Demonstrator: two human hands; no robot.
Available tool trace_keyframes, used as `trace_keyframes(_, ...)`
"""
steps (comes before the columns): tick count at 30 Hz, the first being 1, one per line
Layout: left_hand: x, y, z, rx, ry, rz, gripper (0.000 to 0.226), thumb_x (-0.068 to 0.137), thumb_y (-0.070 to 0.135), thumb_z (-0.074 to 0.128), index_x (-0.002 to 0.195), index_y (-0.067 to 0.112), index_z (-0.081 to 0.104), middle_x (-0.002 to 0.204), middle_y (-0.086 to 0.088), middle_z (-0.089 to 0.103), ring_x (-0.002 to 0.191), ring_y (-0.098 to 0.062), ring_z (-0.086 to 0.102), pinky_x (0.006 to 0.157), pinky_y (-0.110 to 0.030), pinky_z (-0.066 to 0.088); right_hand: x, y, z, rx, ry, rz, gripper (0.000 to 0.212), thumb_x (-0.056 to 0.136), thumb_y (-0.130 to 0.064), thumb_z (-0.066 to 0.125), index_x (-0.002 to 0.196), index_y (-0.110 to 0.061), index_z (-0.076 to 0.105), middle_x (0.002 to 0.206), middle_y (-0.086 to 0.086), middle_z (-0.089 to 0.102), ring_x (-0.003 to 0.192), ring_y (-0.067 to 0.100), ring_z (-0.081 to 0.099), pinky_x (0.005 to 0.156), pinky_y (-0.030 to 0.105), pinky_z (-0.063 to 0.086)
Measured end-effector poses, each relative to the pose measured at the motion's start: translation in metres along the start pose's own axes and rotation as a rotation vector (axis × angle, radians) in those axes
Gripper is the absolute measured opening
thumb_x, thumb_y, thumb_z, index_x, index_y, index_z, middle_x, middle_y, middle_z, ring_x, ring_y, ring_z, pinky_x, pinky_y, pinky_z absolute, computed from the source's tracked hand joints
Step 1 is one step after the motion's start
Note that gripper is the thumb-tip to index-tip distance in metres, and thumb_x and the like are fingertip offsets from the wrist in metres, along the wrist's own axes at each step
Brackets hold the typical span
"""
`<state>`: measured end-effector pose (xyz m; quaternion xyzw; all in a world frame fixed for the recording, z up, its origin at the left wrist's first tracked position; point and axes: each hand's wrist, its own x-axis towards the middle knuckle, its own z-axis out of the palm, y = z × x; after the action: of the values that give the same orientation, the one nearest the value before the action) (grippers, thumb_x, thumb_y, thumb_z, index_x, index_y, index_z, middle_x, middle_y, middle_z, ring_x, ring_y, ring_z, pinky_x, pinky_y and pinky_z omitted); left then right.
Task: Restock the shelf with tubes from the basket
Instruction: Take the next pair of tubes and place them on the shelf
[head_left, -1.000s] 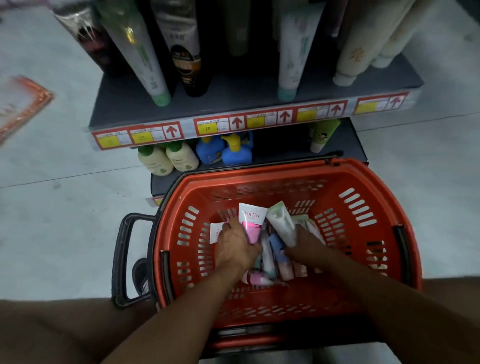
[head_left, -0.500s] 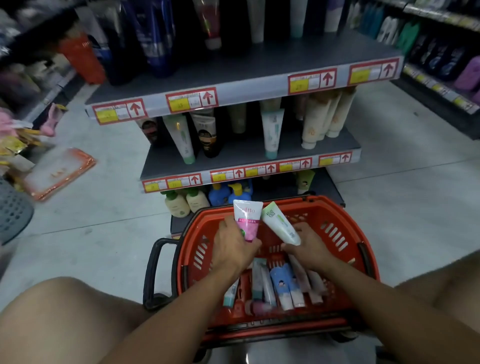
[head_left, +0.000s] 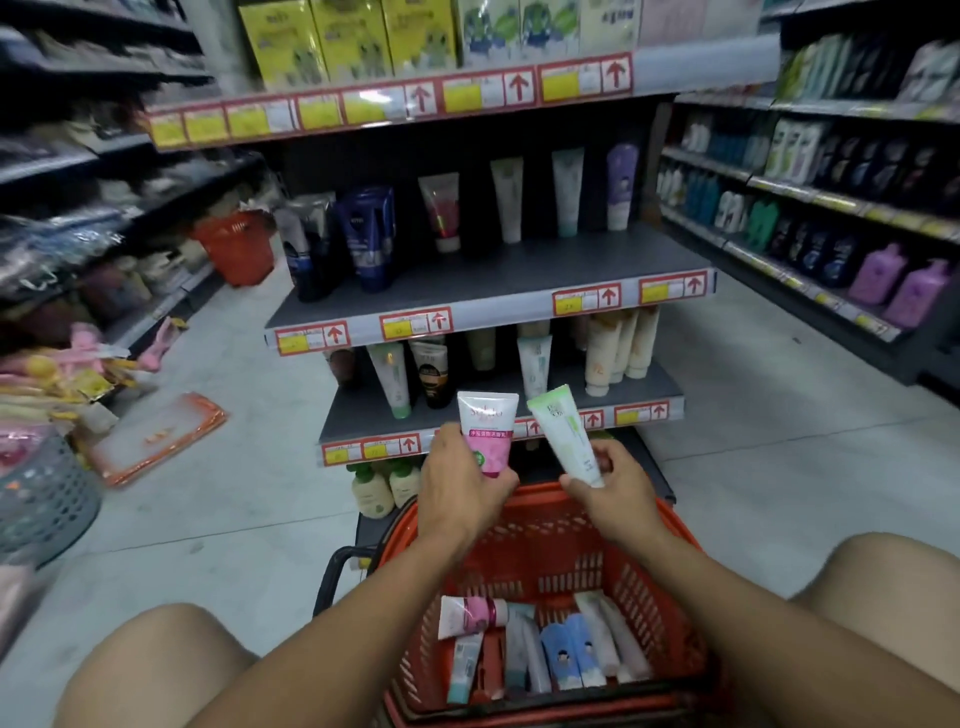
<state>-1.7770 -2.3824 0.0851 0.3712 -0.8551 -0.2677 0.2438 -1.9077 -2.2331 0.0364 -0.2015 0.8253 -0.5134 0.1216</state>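
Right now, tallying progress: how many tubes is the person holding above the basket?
2. A pink and white tube is in the left hand; a green and white tube is in the right hand. More tubes lie in the orange basket, unheld.

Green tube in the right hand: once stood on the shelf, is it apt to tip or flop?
The green tube looks soft-walled, so probably squashy yet self-supporting. Like tubes standing cap-down on the shelf, it likely balances but tips if nudged. The right hand holds it easily, suggesting lightness.

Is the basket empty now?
No, several tubes lie in the basket, while the left hand holds a pink tube and the right hand a green one.
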Motion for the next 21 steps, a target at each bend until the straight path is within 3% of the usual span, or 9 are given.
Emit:
trace_keyframes(4,0.008,0.019,-0.020,-0.013,0.053,0.026,0.056,0.068,0.044,0.079,0.107,0.026,0.044,0.096,0.005,0.052,0.086,-0.020,0.058,0.071,-0.044,0.057,0.012,-0.011,-0.014,0.063,0.025,-0.032,0.057,0.058,-0.056,0.084,0.107,-0.039,0.060,0.099,-0.011,0.073,0.087,0.011,0.073,0.077,0.045,0.062)
trace_keyframes(10,0.028,0.039,-0.040,-0.034,0.113,0.075,0.058,0.071,0.043,0.081,0.111,0.026,0.043,0.099,0.005,0.055,0.088,-0.018,0.059,0.070,-0.037,0.055,0.019,-0.055,-0.030,0.033,0.028,-0.118,0.052,0.074,-0.030,0.091,0.115,-0.029,0.059,0.106,-0.007,0.074,0.090,0.008,0.073,0.080,0.040,0.063)
trace_keyframes(21,0.092,0.059,-0.057,-0.113,0.193,0.120,0.056,0.068,0.046,0.079,0.109,0.030,0.044,0.098,0.010,0.054,0.090,-0.015,0.058,0.075,-0.041,0.058,0.078,-0.122,-0.026,-0.117,0.093,-0.263,0.050,0.075,-0.045,0.087,0.111,-0.032,0.054,0.104,-0.013,0.070,0.091,0.007,0.069,0.077,0.038,0.062)
